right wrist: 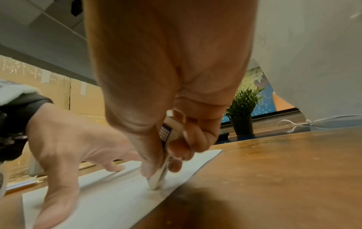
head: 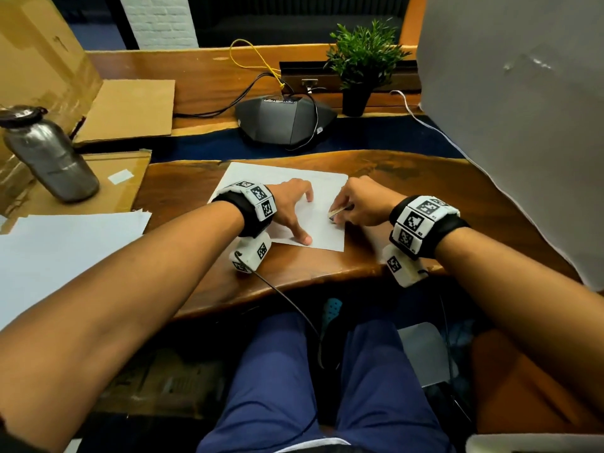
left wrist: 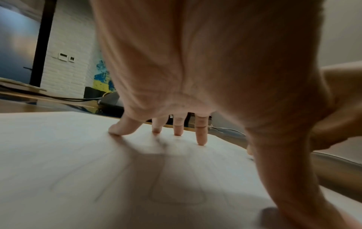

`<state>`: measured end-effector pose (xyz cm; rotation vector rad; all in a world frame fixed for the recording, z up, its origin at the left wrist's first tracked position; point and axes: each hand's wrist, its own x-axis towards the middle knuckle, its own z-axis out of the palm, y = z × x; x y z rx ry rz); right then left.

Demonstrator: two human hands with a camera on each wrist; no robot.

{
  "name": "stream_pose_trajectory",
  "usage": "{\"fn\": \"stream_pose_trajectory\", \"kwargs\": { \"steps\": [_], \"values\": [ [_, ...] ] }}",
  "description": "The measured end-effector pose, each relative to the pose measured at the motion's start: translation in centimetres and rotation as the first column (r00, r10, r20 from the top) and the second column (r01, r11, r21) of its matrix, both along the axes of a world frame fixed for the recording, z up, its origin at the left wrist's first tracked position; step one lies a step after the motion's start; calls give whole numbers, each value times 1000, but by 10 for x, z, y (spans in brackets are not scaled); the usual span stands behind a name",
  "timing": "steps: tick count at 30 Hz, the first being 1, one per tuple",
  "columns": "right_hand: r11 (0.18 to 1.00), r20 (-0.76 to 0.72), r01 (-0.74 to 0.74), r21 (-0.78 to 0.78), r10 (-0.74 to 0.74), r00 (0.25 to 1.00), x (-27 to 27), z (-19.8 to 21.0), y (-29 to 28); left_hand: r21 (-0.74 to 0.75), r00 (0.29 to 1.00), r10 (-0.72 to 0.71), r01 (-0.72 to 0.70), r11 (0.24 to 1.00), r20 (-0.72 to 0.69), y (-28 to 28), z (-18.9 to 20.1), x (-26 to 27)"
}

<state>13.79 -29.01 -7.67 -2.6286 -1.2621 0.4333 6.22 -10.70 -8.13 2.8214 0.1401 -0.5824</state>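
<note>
Left hand (head: 291,207) is spreading its fingers and pressing the sheet of paper (head: 281,173) flat, near the front edge of the table (head: 425,197). Right hand (head: 362,204) is pinching an eraser (head: 336,213), its tip touching the sheet near the right edge. Probably rubbing out faint pencil marks. The next move is calling for short strokes with the sheet pinned, or it creases. Farther back: speakerphone (head: 284,119), plant (head: 362,57).

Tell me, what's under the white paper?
The wooden table shows around the paper, which lies flat on it. Whether anything thin hides beneath cannot be seen, because the paper covers that spot.
</note>
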Motion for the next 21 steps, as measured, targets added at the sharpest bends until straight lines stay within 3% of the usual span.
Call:
{"fn": "stream_pose_trajectory", "kwargs": {
  "steps": [7, 12, 17, 21],
  "values": [
    [990, 33, 87, 109, -91, 995, 0, -1, 14, 13, 995, -95, 96, 995, -40, 3, 1, -1],
    [999, -166, -41, -22, 37, 985, -9, 4, 16, 56, 986, -149, 153, 987, -75, 7, -3, 3],
    [963, -185, 245, 115, -221, 958, 10, 3, 17, 86, 979, -172, 182, 980, -110, 10, -6, 8],
    [997, -375, 70, 14, -60, 925, -12, -2, 16, 99, 979, -159, 172, 980, -124, 11, -7, 9]
  ]
}}
